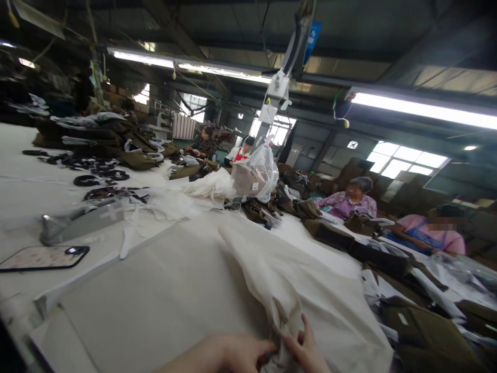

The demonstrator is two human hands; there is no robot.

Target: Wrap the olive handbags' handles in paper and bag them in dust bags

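Note:
A large off-white sheet (pixel 248 274) of thin, cloth-like material stands in a bunched fold at the lower middle of the view. My left hand (pixel 243 355) is closed on the gathered fold from the left, its fingertips partly hidden in the material. From the right, my right hand (pixel 306 349) pinches the same fold, with one finger pointing up. Under and around the fold, more pale flat material (pixel 128 300) covers the near table. Whether it is one piece with the bunched part, I cannot tell.
A phone (pixel 46 257) and a tape dispenser (pixel 81 223) lie at left. Black straps (pixel 97 171) and piled olive bags (pixel 97 137) are behind them. A plastic-wrapped bag (pixel 254 176) stands mid-table. More olive bags (pixel 419 321) line the right, where people (pixel 355 202) sit.

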